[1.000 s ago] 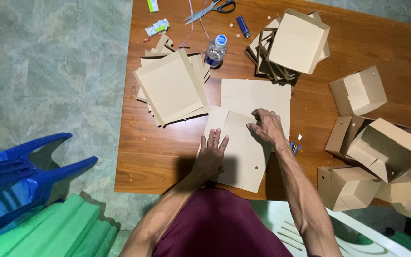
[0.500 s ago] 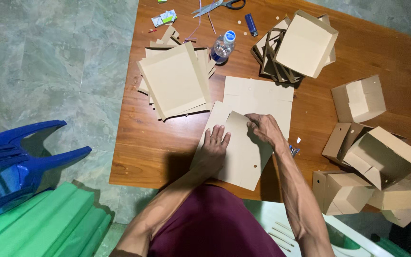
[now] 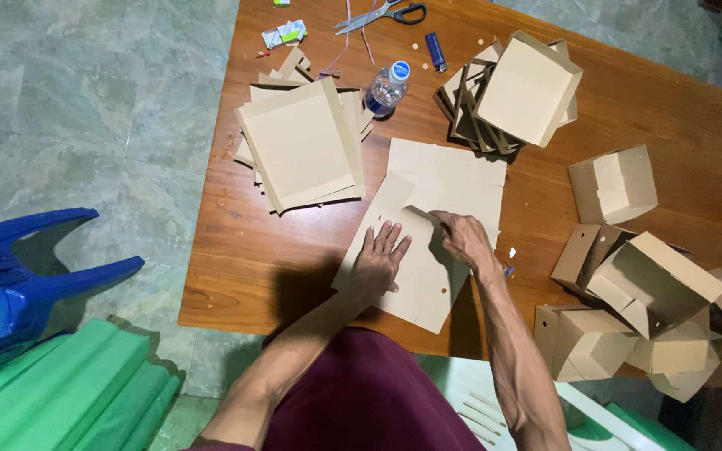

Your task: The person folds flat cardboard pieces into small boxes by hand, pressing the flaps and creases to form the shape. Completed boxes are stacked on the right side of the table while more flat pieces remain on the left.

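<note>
Where a brown wooden worktop (image 3: 244,276) stands on a grey-green tiled floor (image 3: 68,108), a person presses a flat cardboard box blank (image 3: 415,276) near its front edge. Left hand (image 3: 378,259) lies spread flat on the blank; right hand (image 3: 461,238) pinches one raised flap. One second blank (image 3: 453,171) lies beneath. One stack of flat sheets (image 3: 302,142) sits left, one pile of nested trays (image 3: 511,92) behind, several folded boxes (image 3: 628,284) right. One water bottle (image 3: 386,88), one pair of scissors (image 3: 382,14), one blue lighter (image 3: 434,51).
</note>
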